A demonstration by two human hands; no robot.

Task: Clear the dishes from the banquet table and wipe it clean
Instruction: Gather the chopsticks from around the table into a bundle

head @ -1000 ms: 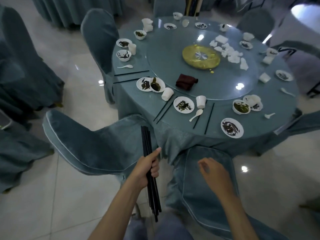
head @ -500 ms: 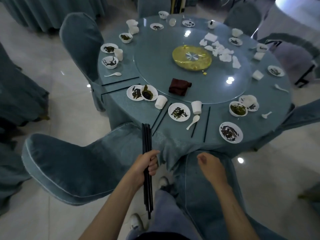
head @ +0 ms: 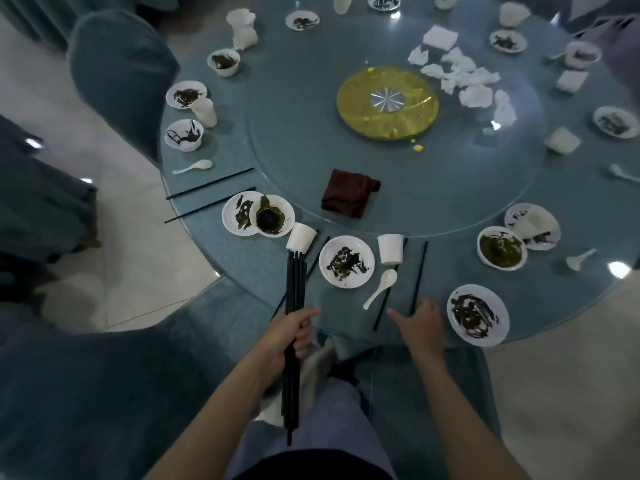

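The left hand (head: 289, 336) is gripping chopsticks (head: 295, 282) and the right hand (head: 420, 323) is hovering, spread open, over the near edge of the table (head: 346, 306).

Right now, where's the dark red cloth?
Head view, about centre: the dark red cloth lies on the glass turntable near its front rim, on the person's side of the yellow disc, just beyond the white plate.
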